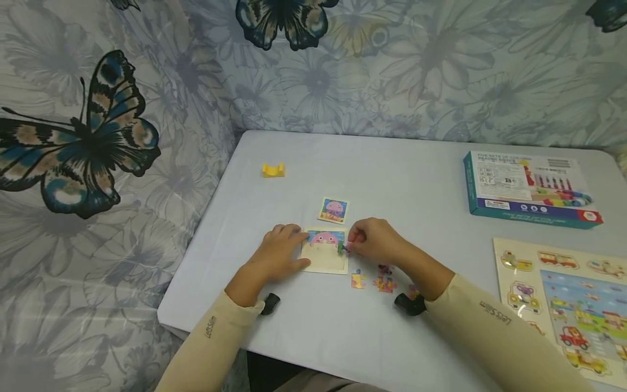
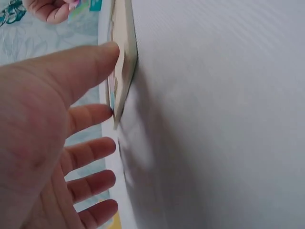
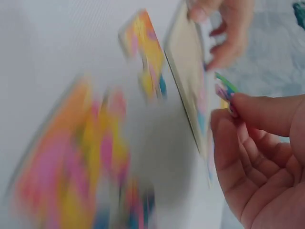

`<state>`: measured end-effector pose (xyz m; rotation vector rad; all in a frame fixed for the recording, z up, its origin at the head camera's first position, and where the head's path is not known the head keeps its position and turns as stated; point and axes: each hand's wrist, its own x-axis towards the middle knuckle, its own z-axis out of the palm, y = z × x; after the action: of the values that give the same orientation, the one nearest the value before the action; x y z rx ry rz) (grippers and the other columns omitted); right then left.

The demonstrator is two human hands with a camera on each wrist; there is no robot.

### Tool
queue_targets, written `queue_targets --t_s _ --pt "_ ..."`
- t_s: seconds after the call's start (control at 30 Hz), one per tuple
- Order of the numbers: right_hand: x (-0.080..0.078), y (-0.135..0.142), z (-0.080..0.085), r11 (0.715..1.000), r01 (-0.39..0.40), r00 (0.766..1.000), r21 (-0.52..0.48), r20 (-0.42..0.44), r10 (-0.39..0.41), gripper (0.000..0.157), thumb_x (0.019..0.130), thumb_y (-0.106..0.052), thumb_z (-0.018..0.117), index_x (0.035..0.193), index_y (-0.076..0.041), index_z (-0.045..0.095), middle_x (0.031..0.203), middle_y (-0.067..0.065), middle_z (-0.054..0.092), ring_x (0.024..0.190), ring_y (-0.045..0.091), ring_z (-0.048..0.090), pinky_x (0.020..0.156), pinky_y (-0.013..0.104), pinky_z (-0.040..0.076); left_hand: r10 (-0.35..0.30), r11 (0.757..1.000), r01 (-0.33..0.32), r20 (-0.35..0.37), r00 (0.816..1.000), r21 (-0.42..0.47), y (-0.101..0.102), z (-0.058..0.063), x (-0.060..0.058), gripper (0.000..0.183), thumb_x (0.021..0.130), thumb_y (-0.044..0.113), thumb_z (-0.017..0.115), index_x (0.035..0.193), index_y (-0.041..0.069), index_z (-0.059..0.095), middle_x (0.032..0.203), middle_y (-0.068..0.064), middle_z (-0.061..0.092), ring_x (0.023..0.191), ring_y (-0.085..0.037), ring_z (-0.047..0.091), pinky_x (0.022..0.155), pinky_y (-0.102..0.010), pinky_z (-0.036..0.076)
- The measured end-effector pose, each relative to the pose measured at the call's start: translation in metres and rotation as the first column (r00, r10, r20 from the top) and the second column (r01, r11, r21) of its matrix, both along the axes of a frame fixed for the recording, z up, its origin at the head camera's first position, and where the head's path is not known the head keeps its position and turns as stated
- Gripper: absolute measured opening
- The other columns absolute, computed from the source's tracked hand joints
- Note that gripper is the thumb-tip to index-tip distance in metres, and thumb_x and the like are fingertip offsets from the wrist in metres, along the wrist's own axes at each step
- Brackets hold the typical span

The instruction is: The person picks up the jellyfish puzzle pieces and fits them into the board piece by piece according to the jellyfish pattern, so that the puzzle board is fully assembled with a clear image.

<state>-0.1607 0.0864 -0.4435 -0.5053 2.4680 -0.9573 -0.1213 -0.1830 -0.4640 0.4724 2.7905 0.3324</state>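
A small wooden puzzle tray (image 1: 320, 261) lies near the table's front, its upper part filled with a pink-and-blue picture and its lower part bare wood. At its left side rests my left hand (image 1: 279, 253); thumb and index finger touch the tray's edge, and the fingers (image 2: 93, 150) are spread and fairly straight. Over the tray's right edge, my right hand (image 1: 374, 239) pinches a small green-and-purple puzzle piece (image 3: 224, 89) between thumb and index finger. Loose puzzle pieces (image 1: 384, 284) in yellow, orange and pink lie below that hand, blurred in the right wrist view.
Just behind the tray lies a small picture card (image 1: 334, 210) with a pink figure. Farther back sits a yellow curved block (image 1: 272, 170). To the right are a teal-edged box (image 1: 531, 188) and a large vehicle puzzle board (image 1: 519, 267). Patterned walls border the table.
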Motion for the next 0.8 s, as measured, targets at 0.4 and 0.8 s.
queue_targets --t_s 0.4,0.8 --pt "-0.006 -0.078 -0.018 0.994 -0.093 0.993 0.063 -0.067 0.097 0.014 0.093 -0.021 0.075 0.083 -0.013 0.069 0.078 -0.002 0.065 0.069 0.014 0.058 0.063 0.027 0.048 0.007 0.999 -0.006 -0.036 0.999 0.043 -0.013 -0.004 -0.002 0.069 0.089 0.057 0.073 0.15 0.031 0.053 0.149 -0.002 0.047 0.133 -0.029 0.041 0.109 -0.05 0.037" --pt "-0.011 -0.079 -0.02 0.99 -0.077 0.994 0.119 -0.065 0.085 0.016 0.091 -0.022 0.078 0.088 -0.013 0.066 0.082 0.0 0.063 0.074 0.017 0.056 0.066 0.029 0.045 0.099 0.994 -0.095 -0.074 0.992 0.061 -0.003 -0.007 -0.017 0.038 0.093 0.048 0.072 0.128 0.032 0.067 0.13 0.001 0.055 0.123 -0.026 0.046 0.103 -0.046 0.04"
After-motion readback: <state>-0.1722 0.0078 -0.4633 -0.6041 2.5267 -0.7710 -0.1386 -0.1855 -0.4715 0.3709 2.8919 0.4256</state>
